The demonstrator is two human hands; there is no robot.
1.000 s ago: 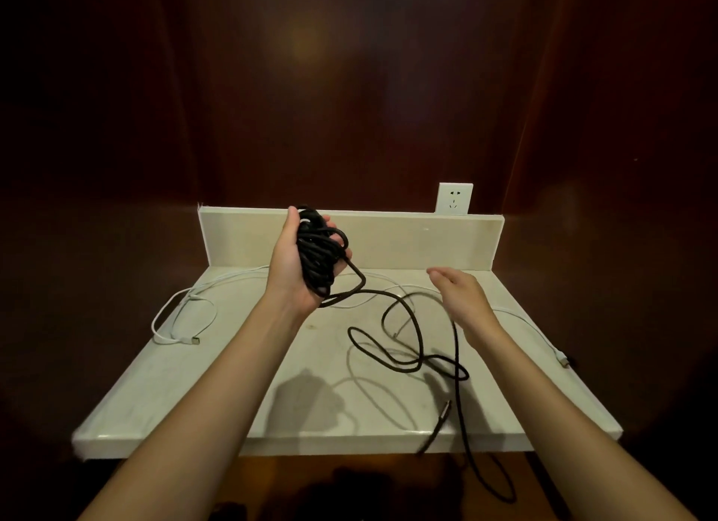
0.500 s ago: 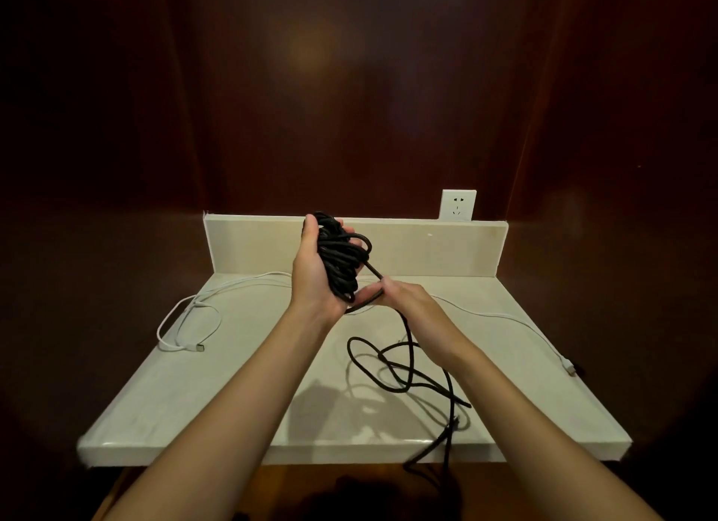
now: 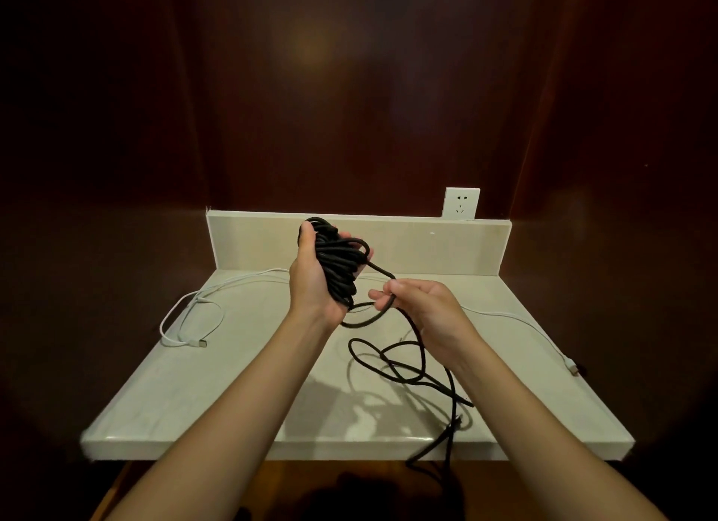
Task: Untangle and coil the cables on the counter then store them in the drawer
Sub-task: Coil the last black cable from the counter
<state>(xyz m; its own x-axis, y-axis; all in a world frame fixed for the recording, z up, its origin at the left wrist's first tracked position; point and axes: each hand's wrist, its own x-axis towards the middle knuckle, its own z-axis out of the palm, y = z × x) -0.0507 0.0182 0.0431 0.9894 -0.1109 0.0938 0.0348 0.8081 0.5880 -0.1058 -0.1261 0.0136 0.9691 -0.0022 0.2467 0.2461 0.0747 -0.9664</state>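
My left hand grips a bundle of black cable coiled in several loops, held upright above the back of the pale counter. My right hand pinches the free run of the same black cable just right of the bundle. The rest of that cable lies in loose loops on the counter and hangs over the front edge. A white cable lies on the counter's left and runs behind my hands to a plug at the right edge.
A raised backsplash closes the counter's rear, with a white wall socket above it. Dark wooden panels surround the counter on three sides. No drawer is in view.
My right hand came in from the right, took the black cable beside the bundle, and now draws a loop below it. The loose loops on the counter have shifted and shortened.
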